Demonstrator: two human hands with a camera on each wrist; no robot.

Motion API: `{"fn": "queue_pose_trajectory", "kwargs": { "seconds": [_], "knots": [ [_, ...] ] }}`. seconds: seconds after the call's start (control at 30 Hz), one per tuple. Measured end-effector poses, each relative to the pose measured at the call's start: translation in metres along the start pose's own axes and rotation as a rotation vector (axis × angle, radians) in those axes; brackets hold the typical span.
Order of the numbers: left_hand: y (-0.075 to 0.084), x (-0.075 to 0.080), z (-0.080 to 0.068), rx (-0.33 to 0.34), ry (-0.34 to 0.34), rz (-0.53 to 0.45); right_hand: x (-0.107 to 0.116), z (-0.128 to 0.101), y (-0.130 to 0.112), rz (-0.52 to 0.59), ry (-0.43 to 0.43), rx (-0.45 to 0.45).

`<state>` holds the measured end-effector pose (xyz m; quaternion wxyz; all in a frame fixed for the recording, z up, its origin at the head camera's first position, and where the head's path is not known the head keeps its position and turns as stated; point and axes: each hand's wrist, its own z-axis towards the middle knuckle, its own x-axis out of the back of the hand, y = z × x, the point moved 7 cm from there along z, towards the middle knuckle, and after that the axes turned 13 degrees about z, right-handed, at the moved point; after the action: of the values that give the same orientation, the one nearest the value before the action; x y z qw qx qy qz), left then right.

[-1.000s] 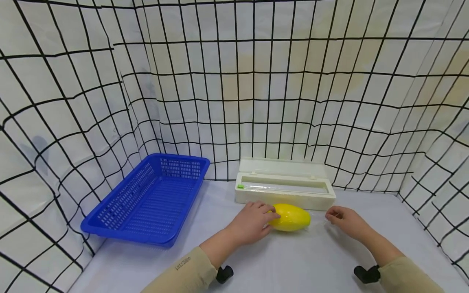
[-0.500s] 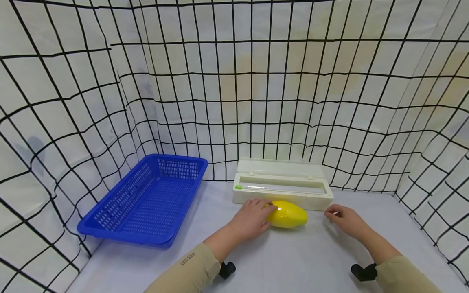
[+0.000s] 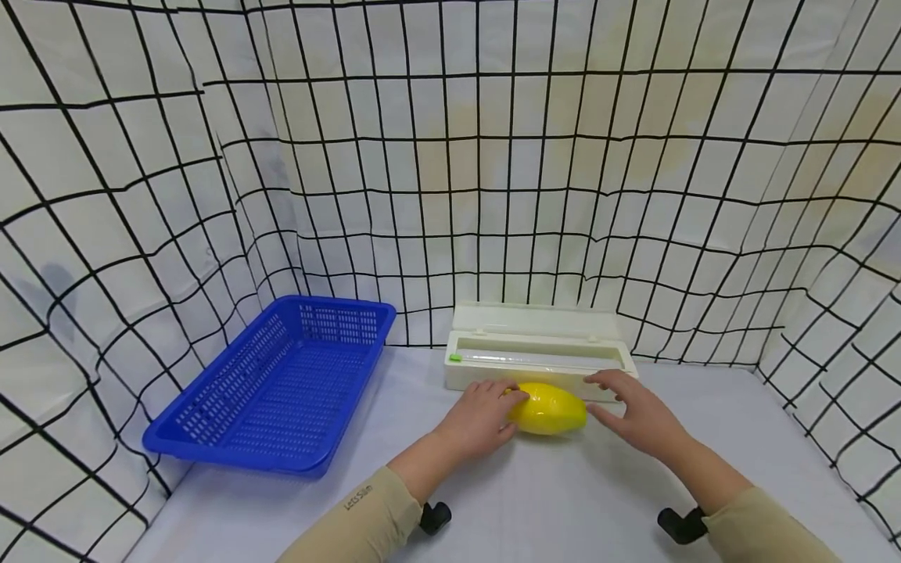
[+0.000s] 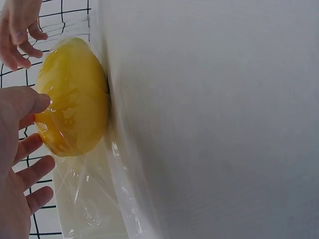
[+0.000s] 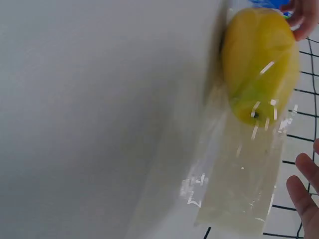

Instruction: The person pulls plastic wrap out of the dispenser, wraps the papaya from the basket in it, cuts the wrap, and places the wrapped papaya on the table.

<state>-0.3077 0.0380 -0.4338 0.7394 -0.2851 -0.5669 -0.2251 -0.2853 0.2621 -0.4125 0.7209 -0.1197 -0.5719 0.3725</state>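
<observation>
A yellow oval fruit (image 3: pixel 549 408) with a greenish right end lies on the white table, covered in clear plastic film (image 5: pixel 199 184). My left hand (image 3: pixel 479 418) is at its left end. In the left wrist view the thumb (image 4: pixel 37 103) touches the fruit and the other fingers are spread and slightly bent. My right hand (image 3: pixel 644 414) hovers off the fruit's right end, fingers apart and holding nothing. Behind the fruit stands a cream cling-film dispenser (image 3: pixel 464 377) with its lid raised and a green slider (image 3: pixel 455 358) at the left.
A blue plastic basket (image 3: pixel 235 461) with slotted walls sits on the left side of the table. A black wire grid (image 3: pixel 514 195) backed with white cloth encloses the left, back and right. Black wrist cameras (image 3: pixel 435 518) stick out below both sleeves.
The fruit has rolled slightly away toward the dispenser with the left hand on it. The right hand has moved left, closer to the fruit, and its pinched fingers have spread.
</observation>
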Motion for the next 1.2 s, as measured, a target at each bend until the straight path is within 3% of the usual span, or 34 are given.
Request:
{"fn": "queue_pose_trajectory", "kwargs": {
  "seconds": [0.23,0.37,0.77,1.0,1.2],
  "knots": [
    [-0.004,-0.001,-0.001,0.017,-0.007,-0.022,-0.028,0.007,-0.020,-0.168,-0.093,0.271],
    [-0.004,-0.003,0.000,0.020,-0.007,-0.025,-0.041,0.013,-0.026,-0.213,-0.146,0.355],
    [-0.009,-0.005,0.005,0.002,-0.006,-0.033,-0.051,0.021,-0.016,-0.220,-0.165,0.306],
    [-0.011,-0.005,0.011,0.021,-0.002,0.022,-0.049,0.024,-0.011,-0.167,-0.176,0.222],
    [-0.004,-0.007,0.016,-0.033,0.019,0.022,-0.052,0.025,-0.008,-0.146,-0.208,0.169]
  ]
}}
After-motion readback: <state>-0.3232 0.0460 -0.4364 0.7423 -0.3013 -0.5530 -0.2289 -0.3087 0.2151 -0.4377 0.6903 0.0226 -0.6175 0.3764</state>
